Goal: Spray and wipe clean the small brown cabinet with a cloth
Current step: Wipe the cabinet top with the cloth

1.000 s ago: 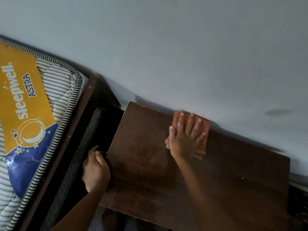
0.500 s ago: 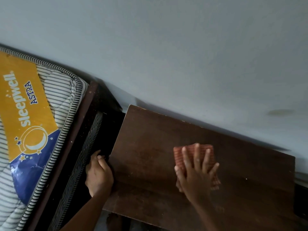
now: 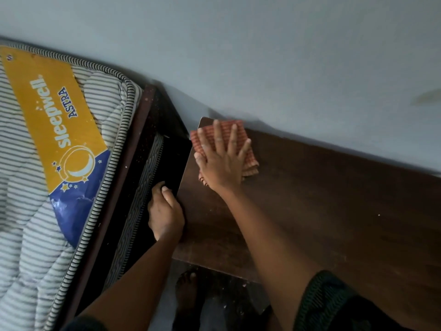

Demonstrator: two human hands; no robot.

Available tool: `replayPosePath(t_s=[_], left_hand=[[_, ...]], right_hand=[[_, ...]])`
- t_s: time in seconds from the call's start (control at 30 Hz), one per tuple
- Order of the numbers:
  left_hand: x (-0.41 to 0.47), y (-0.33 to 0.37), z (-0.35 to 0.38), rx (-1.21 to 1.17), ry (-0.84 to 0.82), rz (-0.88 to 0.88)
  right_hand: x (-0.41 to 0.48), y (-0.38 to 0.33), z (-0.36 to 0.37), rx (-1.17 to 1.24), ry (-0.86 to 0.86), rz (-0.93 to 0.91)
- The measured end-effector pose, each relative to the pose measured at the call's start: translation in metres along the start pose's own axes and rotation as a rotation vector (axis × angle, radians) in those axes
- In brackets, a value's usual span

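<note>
Right grip [image 3: 222,161] presses one cloth [image 3: 250,163] flat-fingered on one cabinet [image 3: 322,201]; left grip [image 3: 165,211] clutches its edge.

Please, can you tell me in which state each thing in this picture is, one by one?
cloth: folded, flat on the cabinet's far left corner, pressed under the right hand
cabinet: top dull, with small pale specks, standing against the wall
right hand: open, fingers spread flat on the cloth
left hand: grips the cabinet's left edge
mattress: bare, no sheet on the visible part
</note>
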State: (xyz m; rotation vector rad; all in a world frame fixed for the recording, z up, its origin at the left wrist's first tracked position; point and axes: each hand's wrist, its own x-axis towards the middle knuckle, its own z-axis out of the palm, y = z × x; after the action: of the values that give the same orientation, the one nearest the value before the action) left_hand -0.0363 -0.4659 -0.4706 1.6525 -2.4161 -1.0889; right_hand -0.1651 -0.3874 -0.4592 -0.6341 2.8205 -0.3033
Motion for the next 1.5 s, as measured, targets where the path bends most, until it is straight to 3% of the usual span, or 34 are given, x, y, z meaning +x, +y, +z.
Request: replayPosePath(t_s=[0.13,0.27,0.43,0.57,0.63,0.9,1.0,1.1,1.2,1.33,1.5], left_hand=[[0.003,-0.008,-0.006,-0.202,-0.072,0.005],[0.004,-0.019,-0.027,-0.431,-0.165,-0.107],[0.005,-0.048,-0.053,-0.447,-0.334,-0.226],[0.003,-0.052,-0.069,-0.436,-0.431,-0.248],[0.001,-0.055,-0.072,-0.436,-0.466,-0.257],[-0.006,-0.033,-0.065,-0.517,-0.341,-0.137],[-0.013,-0.031,-0.059,-0.486,-0.314,-0.096],[-0.024,-0.026,-0.051,-0.438,-0.298,-0.08],[-0.039,-0.022,-0.042,-0.276,-0.225,0.021],[-0.058,-0.01,-0.03,0.124,-0.067,0.368],[-0.083,0.004,-0.004,0.276,-0.099,0.709]], right_hand=[[-0.061,-0.01,0.014,-0.07,-0.017,-0.23],[-0.13,0.012,0.025,-0.1,-0.006,-0.259],[-0.162,0.059,0.017,-0.15,-0.029,-0.066],[-0.136,0.037,0.016,-0.094,-0.049,0.165],[-0.123,0.018,0.016,-0.058,-0.045,0.184],[-0.171,-0.062,0.044,-0.015,-0.061,-0.18],[-0.21,-0.041,0.051,-0.016,-0.039,-0.212],[-0.238,0.007,0.047,-0.049,-0.007,-0.123],[-0.246,0.058,0.035,-0.103,-0.016,0.074],[-0.204,0.074,0.017,-0.013,0.019,0.347],[-0.192,0.046,0.022,0.014,-0.023,0.051]])
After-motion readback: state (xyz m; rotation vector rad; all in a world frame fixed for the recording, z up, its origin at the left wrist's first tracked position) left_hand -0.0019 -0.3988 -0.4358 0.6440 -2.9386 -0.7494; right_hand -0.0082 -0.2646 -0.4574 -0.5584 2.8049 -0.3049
